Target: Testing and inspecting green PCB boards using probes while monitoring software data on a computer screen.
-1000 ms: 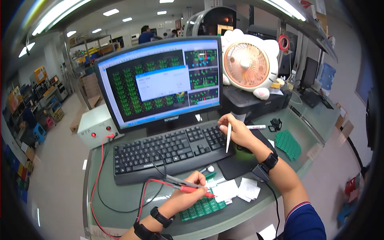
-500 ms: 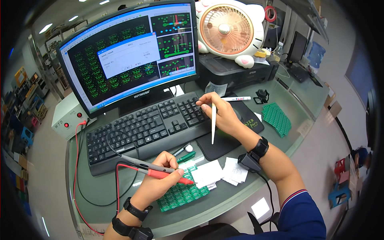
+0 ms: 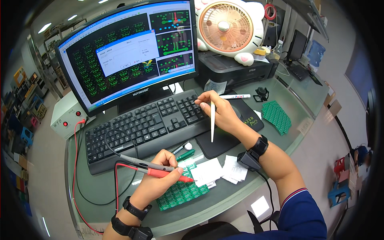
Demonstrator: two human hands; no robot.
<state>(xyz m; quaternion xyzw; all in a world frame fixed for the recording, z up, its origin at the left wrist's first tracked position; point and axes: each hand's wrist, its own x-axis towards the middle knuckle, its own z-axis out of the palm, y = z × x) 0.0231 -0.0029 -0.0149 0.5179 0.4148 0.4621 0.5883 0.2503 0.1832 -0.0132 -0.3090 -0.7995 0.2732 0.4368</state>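
While the left hand [image 3: 154,182] is at the front of the glass desk [image 3: 230,193], its thumb and fingers are closed on a red probe [image 3: 158,173] and a grey probe [image 3: 147,163], the pair lying side by side. The red one's long axis slants from upper left to lower right, and its tip points at the left edge of a white paper slip [image 3: 206,173] that covers part of a green circuit board [image 3: 176,196]. That board lies just under and to the right of the left hand, much the nearer of the two hands; whether the red tip touches board or paper cannot be told, and the grey probe's tip is hidden. With so much covered, the board's long axis is unclear. Just beyond lie a green pen [image 3: 185,155] and a black mouse pad [image 3: 223,145]. Farther off, the right hand [image 3: 220,110] is at the right end of a black keyboard [image 3: 142,134], its fingers half curled with a pale stick [image 3: 212,125] caught among them, the stick's long axis pointing back toward the person; the fingertips meet the number keys, pressing or not being unclear. Behind stands a monitor [image 3: 128,56], with a cat-shaped fan [image 3: 226,26] on a printer [image 3: 236,72] to its right.
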